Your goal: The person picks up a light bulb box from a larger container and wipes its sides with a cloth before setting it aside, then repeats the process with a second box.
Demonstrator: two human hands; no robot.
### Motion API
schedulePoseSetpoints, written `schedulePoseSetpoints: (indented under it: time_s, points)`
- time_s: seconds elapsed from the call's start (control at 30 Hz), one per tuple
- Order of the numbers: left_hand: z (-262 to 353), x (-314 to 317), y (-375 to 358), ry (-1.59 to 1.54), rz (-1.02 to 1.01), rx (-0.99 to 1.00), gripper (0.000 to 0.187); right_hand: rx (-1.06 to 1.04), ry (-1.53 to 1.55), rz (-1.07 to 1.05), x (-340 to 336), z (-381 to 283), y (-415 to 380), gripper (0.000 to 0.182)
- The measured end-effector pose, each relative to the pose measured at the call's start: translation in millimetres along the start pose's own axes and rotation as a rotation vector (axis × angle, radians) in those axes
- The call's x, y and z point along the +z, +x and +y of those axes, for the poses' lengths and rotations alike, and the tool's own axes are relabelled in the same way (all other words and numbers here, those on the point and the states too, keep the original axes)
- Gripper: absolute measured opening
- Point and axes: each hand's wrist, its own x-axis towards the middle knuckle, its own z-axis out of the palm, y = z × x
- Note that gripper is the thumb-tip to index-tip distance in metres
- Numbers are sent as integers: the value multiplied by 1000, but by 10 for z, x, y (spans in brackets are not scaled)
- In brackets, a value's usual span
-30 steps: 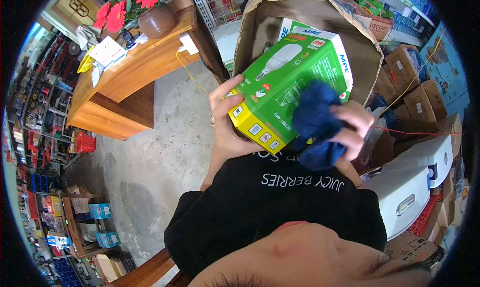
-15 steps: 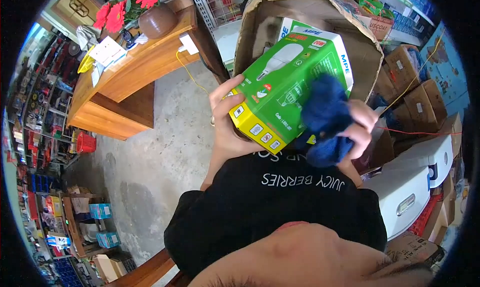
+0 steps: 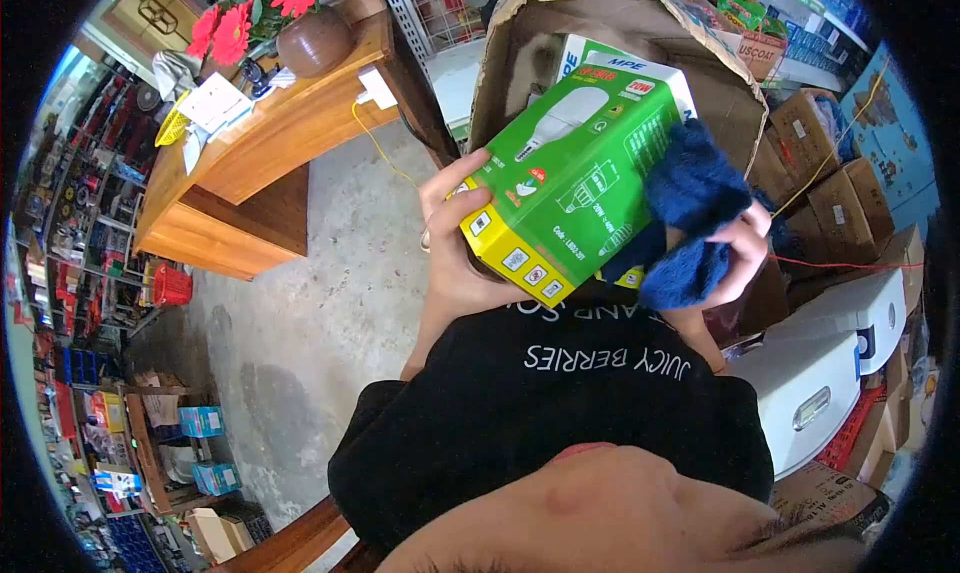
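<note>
My left hand [image 3: 458, 248] grips the lower left end of a green and yellow light bulb box [image 3: 560, 173], fingers over its edge. The box is tilted in front of my chest, with a bulb picture on its upper face. In my right hand [image 3: 738, 258] is a bunched dark blue cloth [image 3: 695, 188], which lies against the right side of the box and hides part of it. Behind the bulb box stands a large open cardboard carton [image 3: 620, 8], and the white edge of another MPE box [image 3: 572, 55] shows inside it.
To the left is a curved wooden desk [image 3: 270, 113] with a brown vase [image 3: 315, 43] of red flowers. Several brown cartons [image 3: 840, 198] and a white appliance [image 3: 800, 398] stand on the right. Stocked shelves [image 3: 85, 223] line the far left, near a red basket [image 3: 172, 285].
My right hand and the blue cloth have shifted right across the box, uncovering more of its printed face. My left hand and the box have hardly moved.
</note>
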Motion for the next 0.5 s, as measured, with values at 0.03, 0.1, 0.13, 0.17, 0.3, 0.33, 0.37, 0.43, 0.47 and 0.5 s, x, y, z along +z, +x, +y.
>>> schedulePoseSetpoints:
  time_s: [0.03,0.1,0.13,0.17,0.3,0.33,0.37,0.43,0.47,0.5]
  points:
    - [-1,10,-7,11,8,-3,97,16,0,61,31,10,-14,32]
    - [-13,37,-25,22,16,-6,98,-163,13,-119,-56,0,112,31]
    - [-26,53,-43,-51,41,-20,98,-341,25,-298,-89,-5,152,30]
    - [-33,61,-50,-123,65,-35,98,-355,124,-303,-12,-46,139,28]
    - [-24,35,-17,-79,51,-13,98,-302,227,-310,18,-47,125,27]
    - [2,25,2,-29,31,-7,97,-241,215,-261,7,-22,86,27]
    - [18,22,13,21,11,-1,97,-181,168,-159,0,4,42,27]
    - [-4,33,-11,13,15,2,97,4,84,35,4,7,8,33]
    - [-9,37,-13,6,20,5,97,128,48,125,51,-64,61,38]
    - [-6,32,-9,6,20,5,97,234,-23,160,17,-60,60,43]
